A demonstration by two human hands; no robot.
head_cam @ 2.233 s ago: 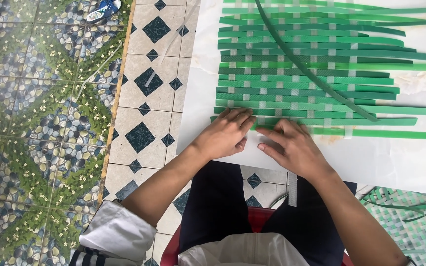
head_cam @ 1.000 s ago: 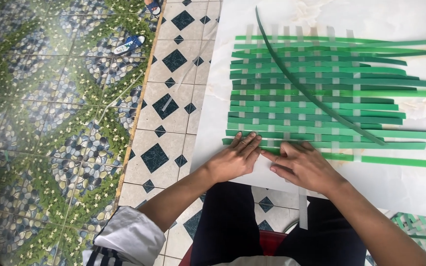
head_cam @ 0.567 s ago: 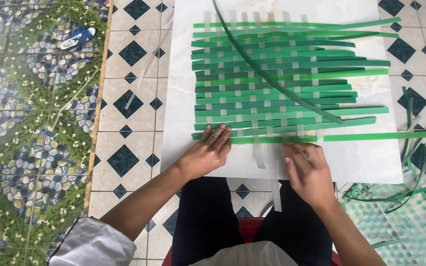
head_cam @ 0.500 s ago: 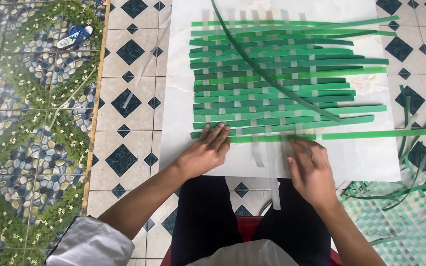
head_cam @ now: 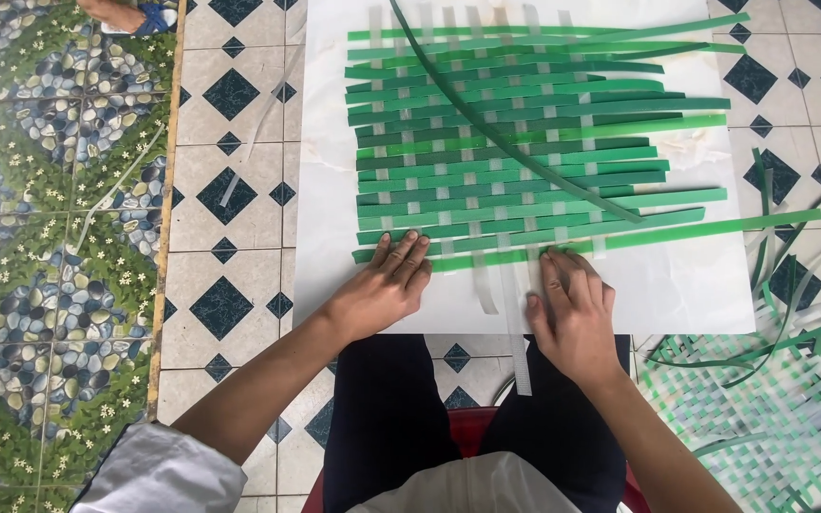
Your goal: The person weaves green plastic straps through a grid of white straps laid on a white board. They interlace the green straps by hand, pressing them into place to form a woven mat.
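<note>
A mat woven of green paper strips (head_cam: 515, 142) and white strips lies on a large white sheet (head_cam: 696, 285) on the tiled floor. My left hand (head_cam: 384, 285) rests flat, fingers together, on the lowest green strip (head_cam: 677, 231) at the weave's near left corner. My right hand (head_cam: 572, 309) lies flat on the white sheet just below that strip, fingertips touching the ends of the white strips (head_cam: 519, 323). A single dark green strip (head_cam: 486, 119) lies loose and diagonal across the weave. Neither hand grips anything.
A second green-and-white woven piece (head_cam: 762, 418) with loose green strips lies at the lower right. Loose white strips (head_cam: 258, 133) lie on the tiles to the left. A pebble-patterned floor band (head_cam: 49, 237) runs along the left. Another person's foot in a blue sandal (head_cam: 135, 14) shows at top left.
My hands slid apart along the weave's near edge, the right one going right and a little down onto the white strip ends. The camera view shifted, moving the mat towards centre.
</note>
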